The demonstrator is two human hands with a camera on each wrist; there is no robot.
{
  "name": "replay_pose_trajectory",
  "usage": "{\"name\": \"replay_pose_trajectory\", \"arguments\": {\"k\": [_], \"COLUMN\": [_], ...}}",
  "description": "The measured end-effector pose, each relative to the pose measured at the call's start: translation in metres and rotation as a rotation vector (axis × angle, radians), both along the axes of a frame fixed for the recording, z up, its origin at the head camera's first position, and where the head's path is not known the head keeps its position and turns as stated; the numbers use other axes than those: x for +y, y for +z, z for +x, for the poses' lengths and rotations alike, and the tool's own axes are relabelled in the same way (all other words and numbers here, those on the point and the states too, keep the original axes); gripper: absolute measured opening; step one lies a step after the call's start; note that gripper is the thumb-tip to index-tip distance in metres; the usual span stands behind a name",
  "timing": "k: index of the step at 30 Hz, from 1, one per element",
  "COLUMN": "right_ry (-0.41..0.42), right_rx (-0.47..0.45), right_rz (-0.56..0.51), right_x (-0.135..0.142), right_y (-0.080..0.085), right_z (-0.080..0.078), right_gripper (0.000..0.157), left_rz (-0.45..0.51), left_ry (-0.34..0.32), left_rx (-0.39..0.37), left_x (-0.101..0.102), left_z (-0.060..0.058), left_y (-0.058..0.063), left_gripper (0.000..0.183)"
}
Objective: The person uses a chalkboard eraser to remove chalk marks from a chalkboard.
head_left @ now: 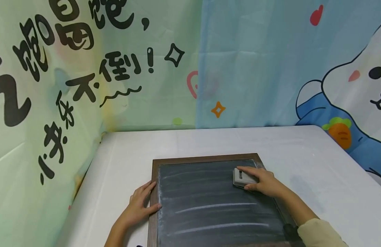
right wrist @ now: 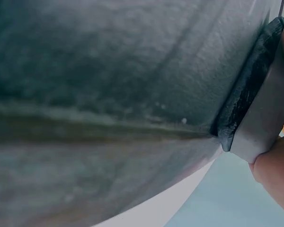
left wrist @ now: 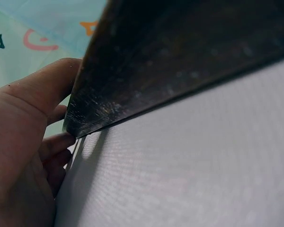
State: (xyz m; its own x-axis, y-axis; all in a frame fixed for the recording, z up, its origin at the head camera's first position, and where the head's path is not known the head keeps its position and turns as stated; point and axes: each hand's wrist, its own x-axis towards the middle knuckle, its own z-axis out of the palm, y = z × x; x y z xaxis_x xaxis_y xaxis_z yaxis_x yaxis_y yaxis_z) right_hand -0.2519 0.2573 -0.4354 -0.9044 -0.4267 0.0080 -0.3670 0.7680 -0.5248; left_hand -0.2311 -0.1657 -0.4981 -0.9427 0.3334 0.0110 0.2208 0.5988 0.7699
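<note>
A dark chalkboard (head_left: 203,192) in a brown wooden frame lies on the white table, with pale chalk smears and streaks across it. My right hand (head_left: 266,181) grips a grey chalkboard eraser (head_left: 240,178) near the board's upper right, thumb on the near side and fingers over the far side. In the right wrist view, the dark felt pad (right wrist: 251,80) of the eraser meets the board surface. At the left side of the frame, my left hand (head_left: 138,207) holds the edge, its thumb over the top; the left wrist view shows fingers (left wrist: 57,144) against the frame's lower corner.
The white tabletop (head_left: 128,151) surrounds the board. Printed curtains, one green with black lettering (head_left: 116,65) and one blue with a cartoon animal (head_left: 357,79), hang behind and beside the table. A small dark object (head_left: 290,230) sits by the right sleeve.
</note>
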Motion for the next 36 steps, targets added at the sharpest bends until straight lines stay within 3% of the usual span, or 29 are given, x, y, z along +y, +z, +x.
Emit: {"name": "replay_pose_trajectory", "arguments": {"k": [11, 21, 26, 32, 36], "right_ry": [-0.007, 0.062, 0.053, 0.020, 0.022], "right_rx": [0.065, 0.009, -0.018, -0.075, -0.065], "right_rz": [0.049, 0.028, 0.026, -0.002, -0.004], "right_x": [-0.003, 0.003, 0.006, 0.006, 0.003], "right_y": [0.000, 0.000, -0.005, -0.008, -0.008], "right_z": [0.003, 0.028, 0.039, 0.043, 0.041], "right_gripper": [0.066, 0.068, 0.068, 0.066, 0.065], "left_rz": [-0.008, 0.005, 0.014, 0.000, -0.004], "left_ry": [0.018, 0.025, 0.027, 0.012, 0.018], "left_rx": [0.012, 0.010, 0.009, 0.016, 0.004], "left_x": [-0.002, -0.004, -0.002, 0.001, 0.001], "left_z": [-0.008, -0.006, -0.003, -0.002, -0.002], "left_y": [0.005, 0.001, -0.001, -0.002, -0.001], "left_gripper": [0.074, 0.074, 0.074, 0.073, 0.073]}}
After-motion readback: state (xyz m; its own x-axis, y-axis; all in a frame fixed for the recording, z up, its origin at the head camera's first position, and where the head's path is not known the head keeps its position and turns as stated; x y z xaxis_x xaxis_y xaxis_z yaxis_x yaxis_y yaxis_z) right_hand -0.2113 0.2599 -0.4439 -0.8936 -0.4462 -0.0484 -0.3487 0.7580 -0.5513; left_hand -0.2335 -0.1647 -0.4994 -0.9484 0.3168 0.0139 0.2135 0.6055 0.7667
